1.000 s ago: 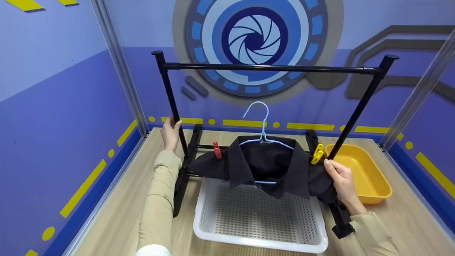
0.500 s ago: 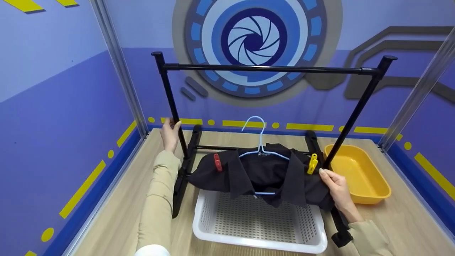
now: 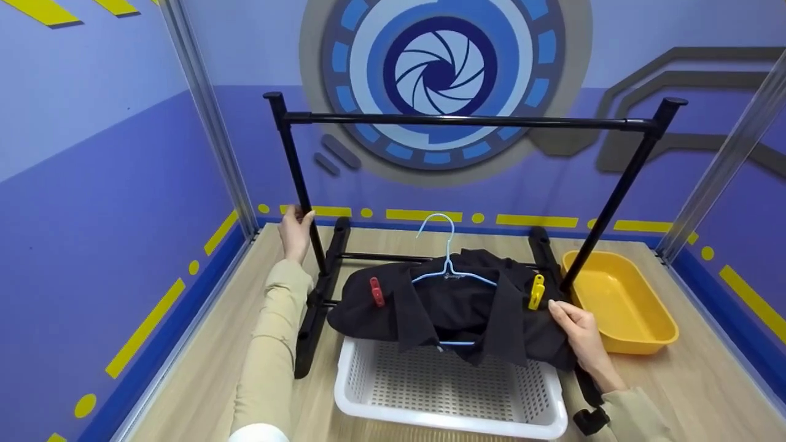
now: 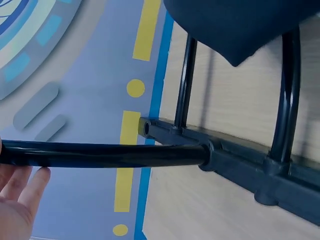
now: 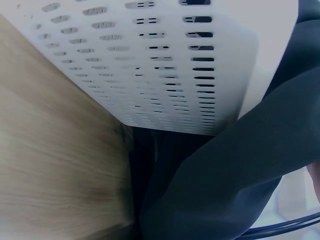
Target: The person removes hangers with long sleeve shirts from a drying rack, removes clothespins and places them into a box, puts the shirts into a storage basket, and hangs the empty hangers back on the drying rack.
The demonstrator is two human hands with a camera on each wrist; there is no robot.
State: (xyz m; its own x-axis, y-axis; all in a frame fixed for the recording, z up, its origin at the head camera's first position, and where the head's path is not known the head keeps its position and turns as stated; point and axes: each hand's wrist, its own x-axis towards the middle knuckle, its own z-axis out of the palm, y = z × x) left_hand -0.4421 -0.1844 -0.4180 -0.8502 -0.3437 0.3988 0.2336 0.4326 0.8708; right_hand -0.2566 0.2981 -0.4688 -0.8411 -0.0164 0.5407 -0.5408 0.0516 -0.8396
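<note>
Evidently the black shirt (image 3: 368, 322) is held by one shoulder: the right hand (image 3: 583, 337) pinches the cloth between thumb and fingers just beside the yellow peg (image 3: 536, 293), which probably keeps that side spread. The left hand (image 3: 295, 236) is curled round the left post (image 3: 293, 161) of the black rack, fingers lapped about the tube in the left wrist view, most likely to steady the frame. The shirt lies between the two posts, over the back part of the white basket (image 3: 448, 422); whether it bears on the rim I cannot tell. Inside its collar sits a blue hanger (image 3: 449, 255), hook upward and well below the top bar (image 3: 466, 120). A red peg (image 3: 376, 293) on the other shoulder matches the yellow one, and the pair seem meant to stop the cloth slipping off the hanger. As for containers, the basket shows its perforated floor in front, while the shirt hides the back, so its contents there cannot be judged; the right wrist view shows dark cloth hanging outside its slotted wall. Beyond the right hand, the yellow tray (image 3: 626, 301) stands on the table (image 3: 694, 393), its smooth floor in view.
</note>
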